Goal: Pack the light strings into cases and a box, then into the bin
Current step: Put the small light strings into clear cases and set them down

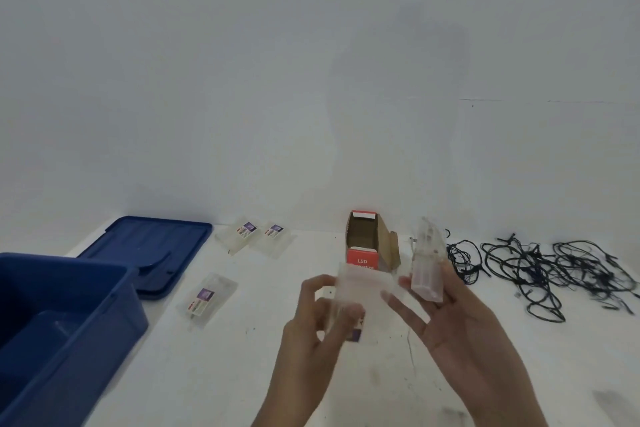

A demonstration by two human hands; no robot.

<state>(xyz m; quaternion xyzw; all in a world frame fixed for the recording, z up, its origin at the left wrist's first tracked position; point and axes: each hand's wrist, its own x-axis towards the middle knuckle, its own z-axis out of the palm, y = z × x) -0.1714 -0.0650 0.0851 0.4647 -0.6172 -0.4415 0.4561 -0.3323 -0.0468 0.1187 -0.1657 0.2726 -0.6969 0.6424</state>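
My left hand grips a clear plastic case with a purple label, held above the table near the middle. My right hand holds a white battery pack with a bundled light string between thumb and fingers, just right of the case; its forefinger touches the case's edge. A thin wire hangs down from the bundle. An open red cardboard box marked LED stands behind the hands. A tangle of black light strings lies at the right. The blue bin sits at the lower left.
The bin's blue lid lies flat behind the bin. Two labelled clear cases rest near the wall, and another lies right of the bin. A white wall rises behind the white table.
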